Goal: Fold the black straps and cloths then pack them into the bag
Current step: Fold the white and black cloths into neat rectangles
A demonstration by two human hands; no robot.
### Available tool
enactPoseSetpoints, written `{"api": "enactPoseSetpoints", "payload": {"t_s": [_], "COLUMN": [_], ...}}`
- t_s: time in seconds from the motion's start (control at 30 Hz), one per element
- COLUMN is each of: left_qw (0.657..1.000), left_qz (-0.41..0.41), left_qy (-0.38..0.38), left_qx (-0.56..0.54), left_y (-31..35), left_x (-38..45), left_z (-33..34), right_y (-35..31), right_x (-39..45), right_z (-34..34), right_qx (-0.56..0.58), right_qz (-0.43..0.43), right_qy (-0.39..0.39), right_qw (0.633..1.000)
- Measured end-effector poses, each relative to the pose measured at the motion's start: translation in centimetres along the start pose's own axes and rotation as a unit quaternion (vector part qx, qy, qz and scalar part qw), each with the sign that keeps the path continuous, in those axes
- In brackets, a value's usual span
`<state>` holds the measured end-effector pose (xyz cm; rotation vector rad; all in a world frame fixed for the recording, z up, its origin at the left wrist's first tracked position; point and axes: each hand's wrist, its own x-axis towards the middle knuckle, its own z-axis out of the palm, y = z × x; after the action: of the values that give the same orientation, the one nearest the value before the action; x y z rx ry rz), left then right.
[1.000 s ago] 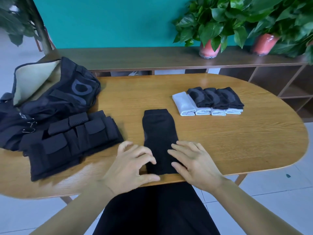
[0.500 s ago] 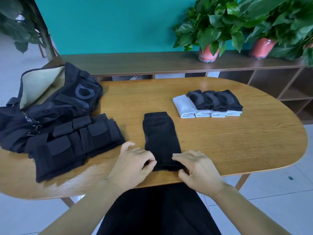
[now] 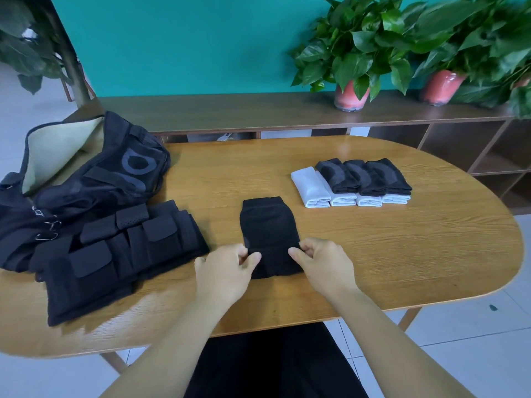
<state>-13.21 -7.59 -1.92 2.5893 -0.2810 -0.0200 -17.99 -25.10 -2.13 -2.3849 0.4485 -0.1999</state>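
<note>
A black cloth [image 3: 268,225] lies lengthwise in the middle of the wooden table [image 3: 402,254], its near end lifted and doubled over. My left hand [image 3: 227,268] pinches the left corner of that near edge; my right hand [image 3: 321,262] pinches the right corner. Black straps [image 3: 115,254] with flat pads lie piled to the left. Behind them sits the black bag [image 3: 86,173], its mouth open and pale lining showing. At the back right stands a row of folded black and white cloths [image 3: 350,182].
A long wooden shelf [image 3: 258,113] runs behind the table with two potted plants [image 3: 352,67] on it, against a teal wall. The table's near edge curves in front of my dark lap. Tiled floor lies to the right.
Both hands went from lying flat on the cloth's near end to pinching its corners, and they have drawn that end up and away from me, shortening the cloth.
</note>
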Motion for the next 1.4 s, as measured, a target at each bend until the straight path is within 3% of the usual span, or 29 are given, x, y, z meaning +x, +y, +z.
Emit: {"api": "enactPoseSetpoints", "payload": {"t_s": [0.3, 0.47, 0.6, 0.67, 0.73, 0.8, 0.87, 1.0, 1.17, 1.4], "left_qw": [0.986, 0.985, 0.988, 0.981, 0.972, 0.964, 0.956, 0.951, 0.944, 0.964], "left_qz": [0.009, 0.042, 0.064, 0.105, 0.163, 0.218, 0.253, 0.242, 0.235, 0.151], "left_qy": [0.060, 0.105, 0.128, 0.157, 0.165, 0.138, 0.107, 0.063, 0.064, 0.063], "left_qx": [0.155, 0.132, 0.053, 0.035, 0.035, 0.057, 0.100, 0.181, 0.222, 0.211], "left_y": [0.8, -1.6, -2.7, -2.7, -1.9, -0.9, -0.2, -0.7, -1.5, -0.7], "left_x": [0.6, 0.7, 0.7, 0.0, -1.2, -2.4, -3.3, -3.6, -3.5, -1.7], "left_z": [1.4, 2.6, 2.6, 2.1, 1.8, 2.3, 3.3, 4.9, 5.1, 3.7], "right_y": [0.2, 1.3, 2.4, 2.7, 2.8, 2.8, 2.7, 3.4, 4.1, 3.1], "right_x": [1.3, 1.1, 1.2, 0.5, -0.3, -1.0, -1.2, -1.0, -1.0, -3.2], "right_z": [1.1, 1.5, 0.8, 0.6, 0.6, 1.2, 1.8, 1.8, 0.8, 1.3], "right_qx": [-0.091, -0.105, -0.032, -0.029, -0.105, -0.181, -0.250, -0.356, -0.327, -0.244], "right_qz": [0.012, -0.004, 0.012, -0.040, -0.171, -0.295, -0.360, -0.307, -0.269, -0.267], "right_qy": [0.037, 0.071, 0.102, 0.158, 0.206, 0.166, 0.068, -0.044, -0.130, -0.129], "right_qw": [0.995, 0.992, 0.994, 0.986, 0.958, 0.923, 0.896, 0.882, 0.897, 0.924]}}
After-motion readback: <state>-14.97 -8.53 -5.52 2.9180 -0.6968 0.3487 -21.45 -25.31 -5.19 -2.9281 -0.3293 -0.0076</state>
